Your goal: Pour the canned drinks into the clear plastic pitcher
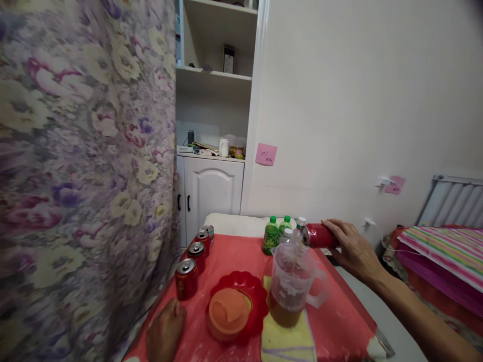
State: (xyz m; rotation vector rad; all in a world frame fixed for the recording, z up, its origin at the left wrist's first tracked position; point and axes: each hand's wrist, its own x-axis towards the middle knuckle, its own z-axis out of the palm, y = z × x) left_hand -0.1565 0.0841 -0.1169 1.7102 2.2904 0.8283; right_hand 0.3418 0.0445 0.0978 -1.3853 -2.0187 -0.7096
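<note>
Left hand (165,329) resting at the near edge of the red-covered table (339,322); right hand (352,249) tipping a red metal drink can (319,235) over a clear plastic jug (292,286).

Left hand: fingers curled together, lying on the cloth, holding nothing, apparently for steadiness. Right hand: clamped round the can, held sideways with its mouth above the jug's rim, so the liquid falls inside; brown drink sits in the jug's bottom. Jug stands on a yellow cloth mat (285,342). Just left of it, an orange round lid (229,312) lies in a red scalloped dish (249,291). Four red cans (186,278) line the left edge beside a flowered curtain (83,166); green-capped bottles (270,236) stand behind the jug. Open room: bare cloth at right front, near the table's edge.
</note>
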